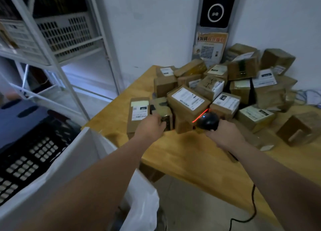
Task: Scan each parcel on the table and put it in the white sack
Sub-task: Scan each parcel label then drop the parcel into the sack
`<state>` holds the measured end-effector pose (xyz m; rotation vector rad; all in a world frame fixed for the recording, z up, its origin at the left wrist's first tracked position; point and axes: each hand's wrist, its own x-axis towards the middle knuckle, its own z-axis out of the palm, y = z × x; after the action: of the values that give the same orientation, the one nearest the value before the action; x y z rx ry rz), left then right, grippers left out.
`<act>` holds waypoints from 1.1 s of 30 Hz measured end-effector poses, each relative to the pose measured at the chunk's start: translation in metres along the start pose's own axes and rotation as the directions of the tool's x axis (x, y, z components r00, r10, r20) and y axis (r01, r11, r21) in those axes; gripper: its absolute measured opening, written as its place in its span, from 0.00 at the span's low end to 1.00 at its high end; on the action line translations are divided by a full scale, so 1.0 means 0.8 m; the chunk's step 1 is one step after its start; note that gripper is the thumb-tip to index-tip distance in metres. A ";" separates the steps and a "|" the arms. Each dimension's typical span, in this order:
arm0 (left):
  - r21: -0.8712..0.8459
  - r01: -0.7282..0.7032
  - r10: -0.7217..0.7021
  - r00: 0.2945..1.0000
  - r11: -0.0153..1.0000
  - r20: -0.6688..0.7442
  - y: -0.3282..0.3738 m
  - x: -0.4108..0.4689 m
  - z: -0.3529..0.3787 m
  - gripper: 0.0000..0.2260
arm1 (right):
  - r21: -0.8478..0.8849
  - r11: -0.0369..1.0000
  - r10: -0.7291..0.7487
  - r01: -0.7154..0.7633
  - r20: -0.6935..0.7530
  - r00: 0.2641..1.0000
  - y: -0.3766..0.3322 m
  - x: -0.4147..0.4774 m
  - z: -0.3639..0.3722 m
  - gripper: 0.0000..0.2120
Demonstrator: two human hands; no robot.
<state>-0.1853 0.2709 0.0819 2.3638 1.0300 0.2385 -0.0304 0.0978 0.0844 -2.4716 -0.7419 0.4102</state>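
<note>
A single wide-angle view from the person's head faces forward and down; it sits close over the table [182,154], which fills the frame's centre and right.

Wooden table [182,154], light top, standing in a corner of the room. The far half carries a loose pile of brown cardboard parcels [208,90]. Most bear white labels, and several are tilted or stacked on one another. One flat parcel [138,116] lies label-up at the left edge, just beside the pile. A lone box [300,128] sits apart on the right. A small white scrap [267,147] lies near it. Thin cables [309,96] lie at the far right.
</note>
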 end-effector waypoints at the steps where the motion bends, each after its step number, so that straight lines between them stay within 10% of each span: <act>1: -0.026 -0.001 0.001 1.000 1.000 0.003 0.005 0.018 0.002 0.14 | 0.025 1.000 -0.015 0.016 -0.025 1.000 -0.003 0.014 -0.005 0.10; 15: -0.322 0.261 -0.202 0.958 0.910 0.204 0.033 0.251 0.038 0.37 | 0.279 0.960 0.048 -0.038 -0.031 0.998 -0.045 0.180 -0.001 0.10; 21: -0.365 0.312 -0.231 0.940 0.877 0.249 0.034 0.268 0.055 0.32 | 0.627 0.759 0.218 -0.176 0.010 0.976 -0.048 0.185 0.021 0.19; 33: -0.625 0.238 -0.232 0.968 0.743 0.092 0.043 0.226 0.014 0.16 | 0.741 0.661 0.176 -0.116 -0.002 0.984 -0.032 0.183 0.010 0.14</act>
<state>-0.0348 0.3772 0.0815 1.6031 1.0292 0.4077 0.0728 0.2040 0.0731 -1.7434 -0.2443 0.5459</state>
